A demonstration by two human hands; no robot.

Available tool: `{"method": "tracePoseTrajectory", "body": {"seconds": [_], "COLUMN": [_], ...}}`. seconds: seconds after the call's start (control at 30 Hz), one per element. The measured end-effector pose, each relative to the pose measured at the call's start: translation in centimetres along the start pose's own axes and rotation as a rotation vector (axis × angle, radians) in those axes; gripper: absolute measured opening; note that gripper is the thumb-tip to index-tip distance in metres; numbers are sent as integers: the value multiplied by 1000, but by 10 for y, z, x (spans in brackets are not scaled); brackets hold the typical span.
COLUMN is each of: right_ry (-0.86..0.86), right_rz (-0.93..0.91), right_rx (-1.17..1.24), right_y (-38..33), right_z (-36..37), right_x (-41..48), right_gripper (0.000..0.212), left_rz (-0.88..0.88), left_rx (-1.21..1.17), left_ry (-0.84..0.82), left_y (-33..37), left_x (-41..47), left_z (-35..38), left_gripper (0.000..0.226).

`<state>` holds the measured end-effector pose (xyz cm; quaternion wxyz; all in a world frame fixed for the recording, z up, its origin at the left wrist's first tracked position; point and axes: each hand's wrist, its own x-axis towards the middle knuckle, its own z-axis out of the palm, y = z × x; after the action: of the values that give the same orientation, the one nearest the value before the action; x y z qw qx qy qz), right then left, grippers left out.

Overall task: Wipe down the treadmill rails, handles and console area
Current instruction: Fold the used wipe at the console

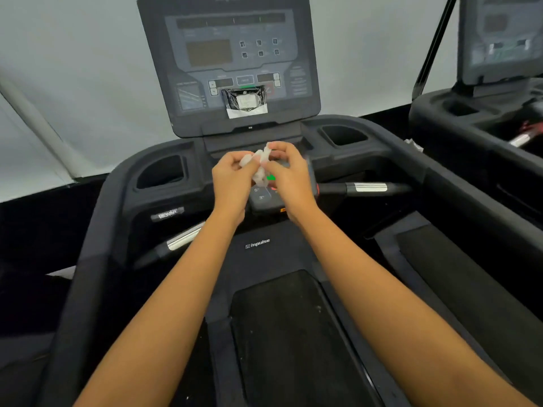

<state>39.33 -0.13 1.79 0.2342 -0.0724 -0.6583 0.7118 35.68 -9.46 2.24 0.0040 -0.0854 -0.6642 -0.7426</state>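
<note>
our left hand [232,179] and right hand [291,179] meet over the keypad [263,201], fingers [235,158] of both curled, pinching a crumpled white wipe [260,163] between them, just near of the console [229,63], left handle [179,240] and right handle [368,188] either side

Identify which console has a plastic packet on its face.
The console straight ahead, mid-frame: the packet sits at its lower middle. The other console, at the far right edge, shows none.
</note>
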Motion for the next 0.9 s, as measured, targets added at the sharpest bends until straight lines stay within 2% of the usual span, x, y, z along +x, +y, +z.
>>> {"method": "tracePoseTrajectory", "body": {"seconds": [0.1, 0.17, 0.23, 0.37, 0.47, 0.67, 0.8, 0.83, 0.9], "right_ry": [-107, -90, -24, 227, 278, 375, 453, 460, 460], "right_rz": [26, 20, 29, 172, 268, 432, 479, 491, 534], "right_rx": [23, -30, -118, -276, -362, -460, -566, -579, -604], "right_y": [32, 54, 76, 122, 153, 242, 322, 344, 389], "right_z": [-16, -33, -53, -100, -127, -190, -245, -259, -289], "right_x": [-16, -27, -35, -47, -60, -87, -86, -84, -80], "right_gripper": [27, 29, 25, 14, 11, 14, 45, 45, 31], "left_rz": [-69, -173, -299, -447, -427, -366, -333, -325, -306], "left_rx": [4, -45, -79, 164, 353, 716, 917, 942, 972], "left_ry": [-20, -91, -191, -273, -321, -489, -586, -602, -640], "left_y": [-29, -51, -73, -119, -159, -261, -351, -376, -427], "left_x": [-9, -14, -22, -37, -49, -74, -78, -79, -83], "left_z": [10, 16, 21, 38, 60, 119, 172, 185, 209], "left_gripper": [23, 23, 19, 30, 21, 22, 26, 26, 24]}}
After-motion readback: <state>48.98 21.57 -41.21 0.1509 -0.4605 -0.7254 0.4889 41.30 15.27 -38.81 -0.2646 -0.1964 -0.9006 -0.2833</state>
